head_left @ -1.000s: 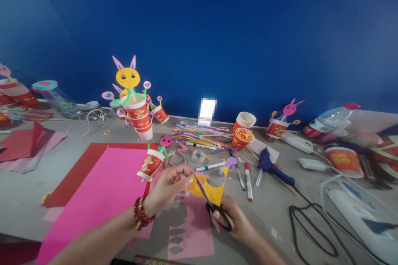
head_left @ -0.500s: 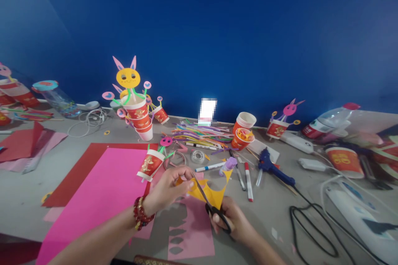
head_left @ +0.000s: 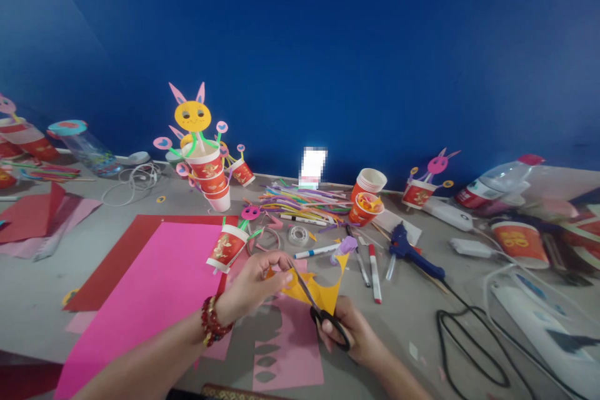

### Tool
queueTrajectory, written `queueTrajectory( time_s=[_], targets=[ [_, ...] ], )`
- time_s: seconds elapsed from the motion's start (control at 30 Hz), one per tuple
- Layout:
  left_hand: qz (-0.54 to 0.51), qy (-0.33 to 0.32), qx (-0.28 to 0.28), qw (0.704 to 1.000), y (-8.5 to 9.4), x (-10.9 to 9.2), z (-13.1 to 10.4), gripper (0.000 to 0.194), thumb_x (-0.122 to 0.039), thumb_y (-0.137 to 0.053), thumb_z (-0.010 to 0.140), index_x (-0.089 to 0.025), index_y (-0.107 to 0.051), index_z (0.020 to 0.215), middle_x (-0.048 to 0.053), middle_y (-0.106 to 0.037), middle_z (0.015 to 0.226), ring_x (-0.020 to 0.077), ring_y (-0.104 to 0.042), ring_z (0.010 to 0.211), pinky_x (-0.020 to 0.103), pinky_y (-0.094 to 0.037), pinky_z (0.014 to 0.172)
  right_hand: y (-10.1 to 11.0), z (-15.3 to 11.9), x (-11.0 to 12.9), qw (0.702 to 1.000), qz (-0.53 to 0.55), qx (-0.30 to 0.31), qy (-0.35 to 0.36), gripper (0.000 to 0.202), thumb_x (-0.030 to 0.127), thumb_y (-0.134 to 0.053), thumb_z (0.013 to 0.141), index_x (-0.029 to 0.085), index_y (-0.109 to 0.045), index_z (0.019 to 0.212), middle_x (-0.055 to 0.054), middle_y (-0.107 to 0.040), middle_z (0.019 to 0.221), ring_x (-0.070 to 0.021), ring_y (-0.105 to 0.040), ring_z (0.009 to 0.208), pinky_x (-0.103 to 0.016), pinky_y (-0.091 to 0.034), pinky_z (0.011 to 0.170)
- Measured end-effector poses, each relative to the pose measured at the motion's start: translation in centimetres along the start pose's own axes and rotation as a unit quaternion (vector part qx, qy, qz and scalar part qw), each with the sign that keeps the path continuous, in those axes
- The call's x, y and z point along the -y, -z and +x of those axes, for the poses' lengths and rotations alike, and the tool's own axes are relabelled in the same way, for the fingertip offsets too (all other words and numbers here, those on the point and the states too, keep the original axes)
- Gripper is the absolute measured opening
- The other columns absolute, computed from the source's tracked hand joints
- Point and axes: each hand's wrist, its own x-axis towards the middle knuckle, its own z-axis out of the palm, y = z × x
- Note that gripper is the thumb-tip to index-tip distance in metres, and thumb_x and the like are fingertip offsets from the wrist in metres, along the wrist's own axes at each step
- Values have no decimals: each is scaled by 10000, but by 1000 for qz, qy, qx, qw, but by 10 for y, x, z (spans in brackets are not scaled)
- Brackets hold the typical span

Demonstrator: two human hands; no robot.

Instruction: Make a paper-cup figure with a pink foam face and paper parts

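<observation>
the left hand [head_left: 255, 280] pinches a yellow paper piece [head_left: 315, 287] while the right hand [head_left: 349, 331] grips black scissors [head_left: 323, 312], blades in the sheet, just above the pale pink offcut [head_left: 293, 350]. curved notches are already cut; more yellow looks uncut.

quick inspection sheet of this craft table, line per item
surface: grey table, mostly covered
job's things: yellow paper being cut with black scissors
clutter: pink sheet, red cups, straws, markers, glue gun, tape roll
grips: left hand pinches the paper; right hand works the scissors
cables: black cord, white coil
surroundings: blue wall
</observation>
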Motion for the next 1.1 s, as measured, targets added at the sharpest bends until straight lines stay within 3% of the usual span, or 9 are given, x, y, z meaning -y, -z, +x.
queueTrajectory(
  time_s=[0.13,0.43,0.63,0.83,1.1],
  targets=[
    [-21,29,-3,999,0,3,0,298,-439,-653,819,-156,-573,769,77,-611,1025,154,-598,790,205,-517,568,0,0,-1,1000,-2,-6,5,621,745,-439,832,203,-461,530,31,-408,404,-120,-432,395,-228,-313,418],
    [-22,7,7,1000,2,6,0,268,-401,-646,837,-157,-569,759,71,-625,1015,168,-602,858,207,-525,627,-1,0,2,1000,-4,-12,-2,615,752,-444,825,203,-465,548,25,-429,412,-119,-432,394,-229,-325,416],
    [-20,16,8,1000,4,7,0,233,-377,-617,856,-164,-559,783,75,-623,1053,174,-611,863,205,-523,587,0,-1,-3,1000,13,-16,-2,563,712,-481,830,203,-463,590,40,-429,424,-105,-421,374,-215,-318,405],
    [-5,-9,7,1000,5,10,1,186,-336,-603,868,-172,-568,787,68,-650,1029,189,-630,903,262,-532,716,-2,-1,-6,999,29,-13,-14,557,722,-502,808,207,-456,603,49,-419,419,-103,-416,360,-212,-306,398],
    [32,-54,-3,998,1,8,2,189,-315,-606,860,-162,-584,751,76,-671,936,213,-623,928,287,-507,776,-2,-2,-12,999,30,-1,-18,581,734,-501,804,183,-507,620,4,-517,459,-115,-446,403,-224,-309,433]
  ],
)
